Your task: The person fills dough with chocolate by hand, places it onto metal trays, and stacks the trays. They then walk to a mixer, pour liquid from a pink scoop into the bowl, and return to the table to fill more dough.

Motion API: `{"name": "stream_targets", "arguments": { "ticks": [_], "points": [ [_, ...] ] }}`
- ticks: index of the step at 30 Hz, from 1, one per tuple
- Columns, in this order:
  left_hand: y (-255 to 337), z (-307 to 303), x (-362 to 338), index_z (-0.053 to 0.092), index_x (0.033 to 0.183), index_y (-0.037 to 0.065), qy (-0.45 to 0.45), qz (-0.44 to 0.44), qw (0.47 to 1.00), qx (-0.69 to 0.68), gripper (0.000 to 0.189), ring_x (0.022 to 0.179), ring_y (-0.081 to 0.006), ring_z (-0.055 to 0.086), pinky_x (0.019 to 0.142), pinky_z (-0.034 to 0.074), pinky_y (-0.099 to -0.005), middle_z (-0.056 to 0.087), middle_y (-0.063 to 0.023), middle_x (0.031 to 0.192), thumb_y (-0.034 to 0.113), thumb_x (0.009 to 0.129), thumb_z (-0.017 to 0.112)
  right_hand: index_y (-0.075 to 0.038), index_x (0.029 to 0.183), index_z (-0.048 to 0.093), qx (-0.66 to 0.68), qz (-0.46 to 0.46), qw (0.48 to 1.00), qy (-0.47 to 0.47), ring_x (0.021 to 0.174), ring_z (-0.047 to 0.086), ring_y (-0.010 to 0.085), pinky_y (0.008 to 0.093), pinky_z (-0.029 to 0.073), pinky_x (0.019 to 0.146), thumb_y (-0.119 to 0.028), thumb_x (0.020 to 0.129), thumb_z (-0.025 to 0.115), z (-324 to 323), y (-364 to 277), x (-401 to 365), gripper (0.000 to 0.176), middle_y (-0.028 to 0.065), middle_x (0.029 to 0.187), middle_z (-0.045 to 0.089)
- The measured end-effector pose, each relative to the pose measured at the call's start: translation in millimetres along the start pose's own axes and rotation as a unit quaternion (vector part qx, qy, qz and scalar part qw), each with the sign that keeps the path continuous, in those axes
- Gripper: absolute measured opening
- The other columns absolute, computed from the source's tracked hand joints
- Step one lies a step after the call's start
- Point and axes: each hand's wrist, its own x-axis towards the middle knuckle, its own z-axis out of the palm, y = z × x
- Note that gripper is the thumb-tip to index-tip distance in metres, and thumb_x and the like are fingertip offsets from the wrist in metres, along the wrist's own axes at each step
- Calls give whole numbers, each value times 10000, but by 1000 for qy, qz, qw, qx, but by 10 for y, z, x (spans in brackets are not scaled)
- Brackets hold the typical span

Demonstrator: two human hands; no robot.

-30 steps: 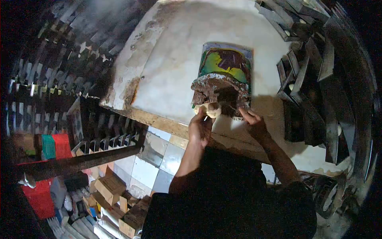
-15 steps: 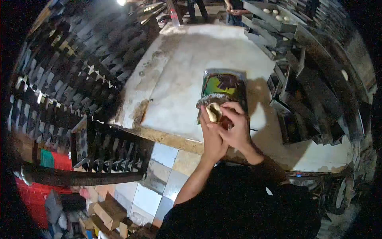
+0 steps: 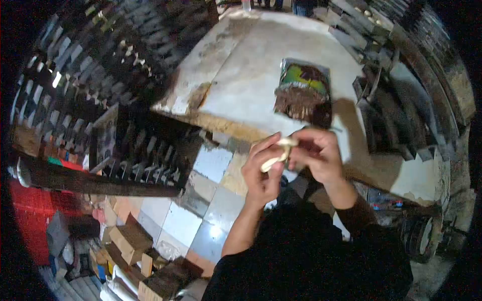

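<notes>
My left hand (image 3: 261, 170) is curled around a small pale piece of dough (image 3: 271, 163), folded into a hollow shape. The fingers of my right hand (image 3: 324, 158) pinch its upper edge, partly smeared by motion. Both hands are held just off the table's front edge. Beyond them, an opened foil pack (image 3: 307, 73) with a green and brown print lies on the table. Dark brown paste (image 3: 296, 100) spreads over its near half. Whether any paste is inside the dough is hidden by my fingers.
A worn white table (image 3: 246, 65) extends ahead. Dark metal trays (image 3: 396, 115) are stacked along its right side, and a slatted dark rack (image 3: 135, 165) stands at left. Cardboard boxes (image 3: 128, 243) lie on the tiled floor (image 3: 188, 220). People's legs (image 3: 303, 7) show at the far end.
Both hands have moved back from the foil pack toward my body, carrying the dough. The dough looks more folded, and my right fingers have shifted along its edge. The view has tilted down.
</notes>
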Motion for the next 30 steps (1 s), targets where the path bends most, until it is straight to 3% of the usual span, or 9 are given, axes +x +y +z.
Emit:
{"name": "stream_targets", "arguments": {
  "ticks": [3, 5, 9, 12, 16, 22, 25, 26, 30],
  "points": [
    [215, 6, -205, 640, 1193, 108, 40, 18, 991, 125, 416, 953, -305, 573, 803, 486, -363, 601, -154, 1047, -33, 802, 613, 91, 1043, 611, -156, -155, 975, 41, 816, 652, 174, 277, 536, 690, -72, 769, 767, 229, -11, -270, 355, 149, 993, 633],
    [412, -32, -277, 643, 1201, 118, 7, -29, 973, 229, 412, 916, -288, 530, 776, 473, -318, 570, -149, 1003, 48, 795, 662, 65, 1052, 634, -343, -182, 922, 0, 817, 652, 198, 283, 530, 695, -104, 701, 806, 388, -200, -418, 426, 146, 1004, 624],
    [584, -28, -350, 584, 1235, 31, 13, -78, 993, 86, 523, 985, -255, 477, 857, 422, -315, 502, -143, 1036, 230, 770, 717, 22, 993, 674, -452, -319, 833, 28, 724, 650, 201, 304, 535, 647, -84, 675, 810, 402, -218, -583, 362, 115, 959, 642],
    [549, 73, -405, 507, 1221, -76, 9, -185, 949, -257, 711, 1101, -224, 425, 950, 357, -367, 403, -132, 1165, 484, 799, 624, 7, 979, 686, -431, -328, 841, 8, 721, 644, 161, 272, 521, 613, -89, 665, 822, 228, -380, -606, 355, 98, 896, 655],
    [524, 417, -392, 665, 909, 103, -45, -112, 972, -203, 597, 1014, -267, 467, 905, 373, -435, 457, -142, 1031, 582, 969, 313, -41, 948, 713, -216, -86, 972, 41, 731, 622, 92, 232, 484, 595, -111, 651, 837, -113, -625, -810, 329, 69, 869, 674],
    [699, 1766, 18, 552, 1009, 92, 4, 41, 992, -119, 364, 885, -248, 487, 741, 432, -372, 457, -146, 1029, 358, 828, 724, -13, 1083, 661, -356, -318, 874, 86, 888, 674, 245, 326, 546, 745, -80, 732, 752, -1072, -999, -1184, 369, 149, 1019, 668],
    [791, 2597, 109, 400, 1273, 75, -8, 61, 987, -151, 725, 889, -230, 476, 749, 421, -360, 435, -140, 1079, 386, 749, 794, -6, 1024, 647, -404, -431, 793, 151, 968, 664, 306, 407, 550, 846, -109, 786, 716, -1744, -1077, -1322, 269, 202, 1044, 640],
    [821, 2797, 51, 267, 1354, 63, -46, 8, 990, -133, 1072, 1020, -232, 492, 889, 435, -388, 382, -146, 1268, 551, 597, 849, -29, 1073, 629, -395, -426, 805, 122, 975, 657, 304, 399, 541, 858, -106, 767, 734, -2029, -1140, -1403, 332, 170, 1104, 624],
    [898, 3640, 462, 581, 1086, 8, -282, 40, 922, -262, 793, 960, -259, 552, 749, 483, -379, 578, -152, 1059, 568, 589, 844, -84, 1105, 619, -345, -382, 849, 119, 991, 643, 375, 443, 541, 849, -300, 809, 718, -2778, -1238, -1668, 380, 160, 1158, 622]
  ]
}}
